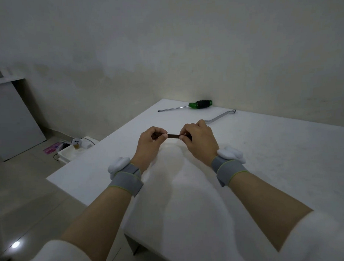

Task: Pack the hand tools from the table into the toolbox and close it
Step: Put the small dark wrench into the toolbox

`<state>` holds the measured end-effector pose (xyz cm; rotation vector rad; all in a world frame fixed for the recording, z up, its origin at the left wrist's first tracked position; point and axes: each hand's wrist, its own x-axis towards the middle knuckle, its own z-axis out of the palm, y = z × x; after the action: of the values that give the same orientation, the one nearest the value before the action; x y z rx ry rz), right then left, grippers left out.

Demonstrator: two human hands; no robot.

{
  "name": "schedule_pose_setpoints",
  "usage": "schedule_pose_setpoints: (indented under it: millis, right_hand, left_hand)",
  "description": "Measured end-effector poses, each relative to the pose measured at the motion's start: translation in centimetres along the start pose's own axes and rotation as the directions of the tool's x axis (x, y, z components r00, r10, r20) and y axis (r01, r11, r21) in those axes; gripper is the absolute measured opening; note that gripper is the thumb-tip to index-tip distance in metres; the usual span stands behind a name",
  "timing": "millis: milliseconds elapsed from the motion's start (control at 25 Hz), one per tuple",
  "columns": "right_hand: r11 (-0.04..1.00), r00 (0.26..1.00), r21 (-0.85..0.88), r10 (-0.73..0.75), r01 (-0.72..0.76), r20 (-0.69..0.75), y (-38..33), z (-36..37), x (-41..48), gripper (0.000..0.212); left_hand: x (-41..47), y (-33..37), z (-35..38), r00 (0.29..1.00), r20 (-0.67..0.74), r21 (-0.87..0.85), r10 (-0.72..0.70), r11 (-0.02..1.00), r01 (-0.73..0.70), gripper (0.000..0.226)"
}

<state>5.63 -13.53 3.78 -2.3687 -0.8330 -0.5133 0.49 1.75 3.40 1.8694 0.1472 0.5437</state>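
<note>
Both hands pinch a dark bar [173, 135] between them: left hand [149, 145], right hand [200, 141]. Screwdriver [199, 105] lies at twelve o'clock, bent rod [219, 116] at one.

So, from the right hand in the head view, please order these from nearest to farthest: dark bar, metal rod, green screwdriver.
From the right hand:
1. Dark bar, held between both hands.
2. Metal rod, just behind the hand.
3. Green screwdriver, farthest, by the wall.
</note>
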Motion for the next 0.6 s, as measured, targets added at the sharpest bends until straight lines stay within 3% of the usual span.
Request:
schedule_pose_setpoints:
  millis: [600]
  right_hand:
    - [0.990,0.978,-0.123,0.039,-0.065,-0.206,5.7,-15.6,-1.0,0.011]
  left_hand:
    - [2.1,12.1,10.1,0.957,0.169,-0.127,0.235,0.968,-0.215,0.006]
